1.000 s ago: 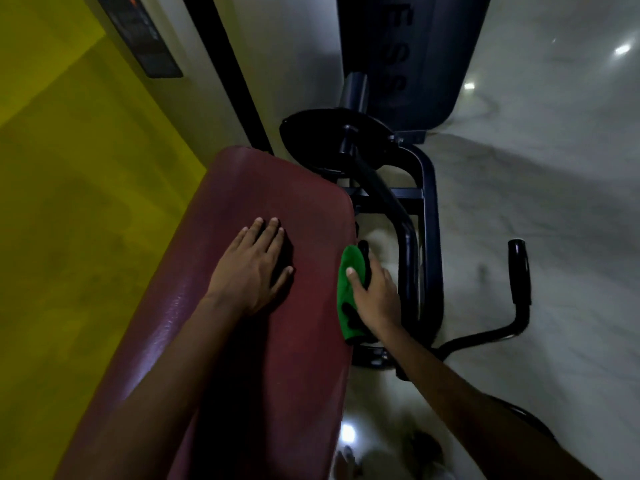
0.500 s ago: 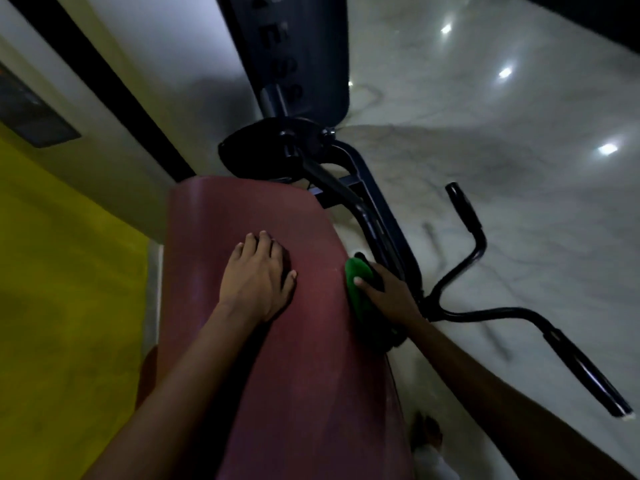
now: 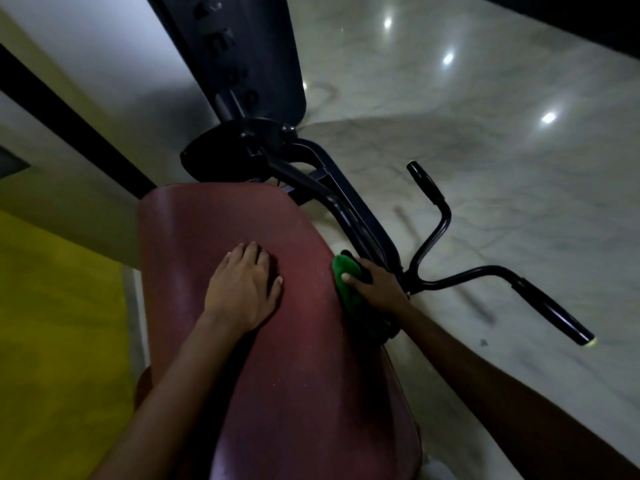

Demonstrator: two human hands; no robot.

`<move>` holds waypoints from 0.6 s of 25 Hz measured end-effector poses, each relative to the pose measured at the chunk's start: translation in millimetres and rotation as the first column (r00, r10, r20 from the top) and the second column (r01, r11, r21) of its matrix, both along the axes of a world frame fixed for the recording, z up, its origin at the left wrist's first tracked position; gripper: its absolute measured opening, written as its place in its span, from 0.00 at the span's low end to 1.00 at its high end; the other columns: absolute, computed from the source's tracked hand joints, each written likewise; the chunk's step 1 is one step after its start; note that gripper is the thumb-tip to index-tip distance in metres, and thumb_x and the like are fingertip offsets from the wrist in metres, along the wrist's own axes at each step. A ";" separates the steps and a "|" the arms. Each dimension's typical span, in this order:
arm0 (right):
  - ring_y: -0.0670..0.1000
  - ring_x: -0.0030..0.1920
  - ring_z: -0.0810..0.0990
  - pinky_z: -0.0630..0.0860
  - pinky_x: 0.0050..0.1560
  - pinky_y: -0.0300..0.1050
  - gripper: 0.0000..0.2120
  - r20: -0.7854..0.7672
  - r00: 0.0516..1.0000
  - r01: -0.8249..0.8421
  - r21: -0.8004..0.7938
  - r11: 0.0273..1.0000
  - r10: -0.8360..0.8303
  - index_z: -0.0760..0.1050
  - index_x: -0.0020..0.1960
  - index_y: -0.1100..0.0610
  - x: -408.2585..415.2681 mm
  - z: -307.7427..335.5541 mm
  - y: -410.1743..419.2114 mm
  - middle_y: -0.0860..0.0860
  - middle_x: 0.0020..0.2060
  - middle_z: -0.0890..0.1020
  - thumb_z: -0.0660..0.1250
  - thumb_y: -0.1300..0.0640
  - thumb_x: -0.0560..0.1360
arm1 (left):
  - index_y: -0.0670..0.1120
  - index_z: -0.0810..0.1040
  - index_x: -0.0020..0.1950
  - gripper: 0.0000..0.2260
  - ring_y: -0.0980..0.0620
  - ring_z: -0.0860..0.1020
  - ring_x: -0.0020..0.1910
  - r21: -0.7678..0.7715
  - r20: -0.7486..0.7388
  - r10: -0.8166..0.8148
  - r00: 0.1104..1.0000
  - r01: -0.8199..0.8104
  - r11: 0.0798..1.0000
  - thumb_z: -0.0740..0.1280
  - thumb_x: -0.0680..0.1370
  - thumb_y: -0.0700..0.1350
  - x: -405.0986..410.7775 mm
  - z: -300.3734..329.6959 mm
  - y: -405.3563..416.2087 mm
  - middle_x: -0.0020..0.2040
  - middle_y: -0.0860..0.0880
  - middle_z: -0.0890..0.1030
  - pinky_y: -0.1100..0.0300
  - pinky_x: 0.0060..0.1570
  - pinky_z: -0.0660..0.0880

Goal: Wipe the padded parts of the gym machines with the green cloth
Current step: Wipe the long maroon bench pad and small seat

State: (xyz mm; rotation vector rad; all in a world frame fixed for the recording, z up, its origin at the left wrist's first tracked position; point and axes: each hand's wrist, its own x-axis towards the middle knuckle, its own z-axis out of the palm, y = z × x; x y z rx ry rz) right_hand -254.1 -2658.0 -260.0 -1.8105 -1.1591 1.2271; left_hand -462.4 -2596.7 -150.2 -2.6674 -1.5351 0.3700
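Side-edge wiping step: right hand grips the green cloth against the red pad edge, left hand flat, fingers straight, bracing on top; next stroke likely needs steady pressure along that edge.

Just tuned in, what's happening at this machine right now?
A person is wiping a gym machine's maroon pad. The right hand grips the green cloth against the pad's right side edge, next to the black frame. The left hand rests flat on top of the pad with fingers straight, as if bracing. The black handlebars stick out over the pale floor to the right, untouched. How much of the pad has been wiped cannot be told.
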 end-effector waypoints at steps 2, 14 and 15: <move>0.51 0.62 0.75 0.72 0.61 0.45 0.25 -0.028 0.999 0.016 -0.033 0.999 -0.017 0.67 0.71 0.51 -1.8 1.3 -16.0 0.50 0.60 0.77 0.66 0.46 0.76 | 0.37 0.72 0.67 0.23 0.39 0.67 0.68 -0.007 0.030 -0.023 0.999 0.024 1.000 0.62 0.79 0.52 -3.4 -0.5 -0.7 0.68 0.38 0.71 0.48 0.69 0.64; 0.47 0.54 0.76 0.69 0.51 0.39 0.18 0.062 0.991 0.123 -0.103 0.987 -0.117 0.73 0.65 0.50 -13.5 11.1 -70.1 0.48 0.55 0.79 0.65 0.47 0.77 | 0.42 0.70 0.64 0.19 0.45 0.68 0.61 -0.093 0.048 -0.305 0.951 0.308 0.947 0.55 0.81 0.54 -10.6 0.0 15.9 0.62 0.45 0.71 0.52 0.63 0.65; 0.47 0.53 0.78 0.71 0.50 0.39 0.16 0.050 0.990 0.138 -0.111 0.984 -0.133 0.75 0.63 0.48 -14.5 10.8 -87.7 0.47 0.54 0.80 0.66 0.46 0.76 | 0.42 0.70 0.64 0.19 0.45 0.67 0.62 -0.110 0.061 -0.322 0.945 0.327 0.938 0.55 0.82 0.53 -11.7 -1.1 16.3 0.62 0.45 0.71 0.52 0.62 0.66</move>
